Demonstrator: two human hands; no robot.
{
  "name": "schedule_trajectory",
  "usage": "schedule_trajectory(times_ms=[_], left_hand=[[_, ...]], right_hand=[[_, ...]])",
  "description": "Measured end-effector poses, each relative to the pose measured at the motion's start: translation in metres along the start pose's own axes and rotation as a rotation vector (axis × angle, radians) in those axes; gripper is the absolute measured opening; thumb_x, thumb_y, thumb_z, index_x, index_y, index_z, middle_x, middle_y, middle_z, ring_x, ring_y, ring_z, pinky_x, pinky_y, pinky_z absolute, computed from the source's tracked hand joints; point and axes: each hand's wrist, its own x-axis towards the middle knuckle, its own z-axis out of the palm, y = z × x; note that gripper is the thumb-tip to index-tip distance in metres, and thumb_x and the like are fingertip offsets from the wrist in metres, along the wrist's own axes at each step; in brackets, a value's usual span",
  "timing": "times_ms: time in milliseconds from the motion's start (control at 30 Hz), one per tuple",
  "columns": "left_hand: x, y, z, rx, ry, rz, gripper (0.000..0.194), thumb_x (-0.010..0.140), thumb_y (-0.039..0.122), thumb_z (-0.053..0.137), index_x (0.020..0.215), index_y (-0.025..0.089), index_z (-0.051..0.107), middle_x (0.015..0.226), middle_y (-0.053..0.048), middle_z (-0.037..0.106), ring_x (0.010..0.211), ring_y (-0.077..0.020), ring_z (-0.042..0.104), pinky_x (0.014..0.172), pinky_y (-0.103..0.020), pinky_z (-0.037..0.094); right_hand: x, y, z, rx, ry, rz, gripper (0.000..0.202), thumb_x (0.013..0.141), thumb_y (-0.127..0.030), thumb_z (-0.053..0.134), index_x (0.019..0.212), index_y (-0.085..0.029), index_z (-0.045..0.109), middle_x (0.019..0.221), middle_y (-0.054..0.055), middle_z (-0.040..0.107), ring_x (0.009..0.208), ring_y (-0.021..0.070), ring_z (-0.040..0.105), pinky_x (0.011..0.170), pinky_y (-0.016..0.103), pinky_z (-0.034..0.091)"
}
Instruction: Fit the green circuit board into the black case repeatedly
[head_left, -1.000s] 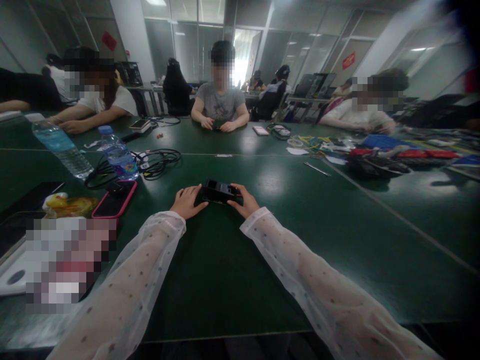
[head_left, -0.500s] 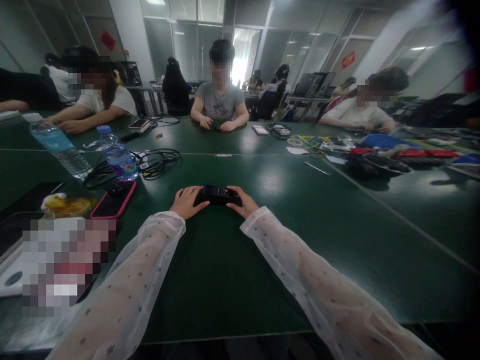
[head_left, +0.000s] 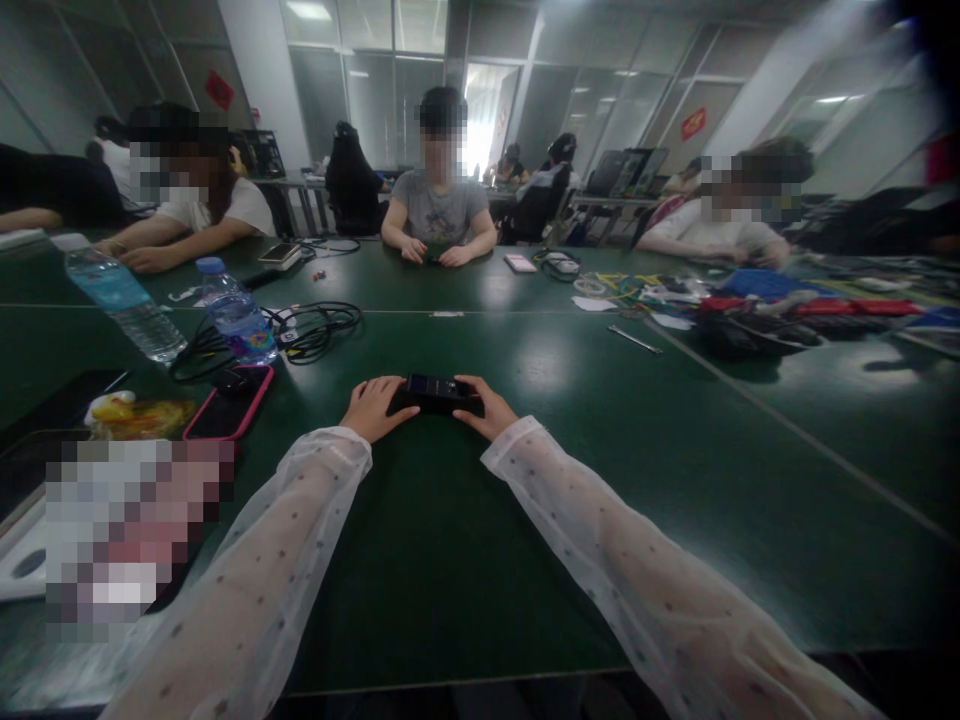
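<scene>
A small black device (head_left: pixel 435 392) with a dark panel on its top lies between my hands on the green table (head_left: pixel 420 560). My left hand (head_left: pixel 377 405) grips its left end, thumb along the near side and fingers behind. At the right end, my right hand (head_left: pixel 486 405) holds it in the same way, thumb in front. Sheer white dotted sleeves cover both forearms. The fingertips behind the device are partly hidden.
To the left are two water bottles (head_left: pixel 238 315) (head_left: pixel 124 300), coiled black cables (head_left: pixel 322 330), a pink-edged phone (head_left: pixel 231 405) and a yellow packet (head_left: pixel 142 415). A thin metal tool (head_left: pixel 634 339) and piled cables (head_left: pixel 757 310) lie right. A person (head_left: pixel 439 205) sits opposite.
The view has shifted very slightly. Both hands keep their hold on the black device, which has barely moved. The person opposite has moved their hands a little.
</scene>
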Motion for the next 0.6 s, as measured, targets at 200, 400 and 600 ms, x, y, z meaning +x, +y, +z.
schedule_trajectory(times_ms=[200,400,600], left_hand=[[-0.0005,0.0003,-0.0019,-0.001,-0.013,0.013,0.059,0.087,0.064,0.043,0.129,0.023,0.044,0.132,-0.009,0.051,0.124,-0.0287,0.044,0.103,-0.05,0.031],[-0.0005,0.0001,-0.0022,-0.005,-0.012,0.005,0.059,0.086,0.065,0.044,0.129,0.025,0.045,0.133,-0.009,0.051,0.124,-0.0292,0.044,0.103,-0.05,0.031],[0.0001,-0.0013,-0.0005,0.002,-0.01,0.015,0.06,0.085,0.065,0.046,0.129,0.025,0.045,0.132,-0.009,0.051,0.124,-0.0293,0.045,0.103,-0.05,0.03]], right_hand=[[0.0008,0.0001,-0.0002,0.038,0.022,0.024,0.057,0.077,-0.027,0.068,0.127,-0.026,0.042,0.122,0.008,0.058,0.114,0.0247,0.058,0.096,0.048,0.047],[0.0009,0.0005,-0.0008,0.053,0.021,0.037,0.06,0.075,-0.027,0.071,0.127,-0.026,0.042,0.119,0.008,0.06,0.11,0.0243,0.061,0.095,0.049,0.048],[0.0,-0.0021,-0.002,0.047,0.02,0.051,0.055,0.077,-0.026,0.068,0.125,-0.027,0.043,0.121,0.009,0.059,0.115,0.0254,0.058,0.097,0.05,0.047]])
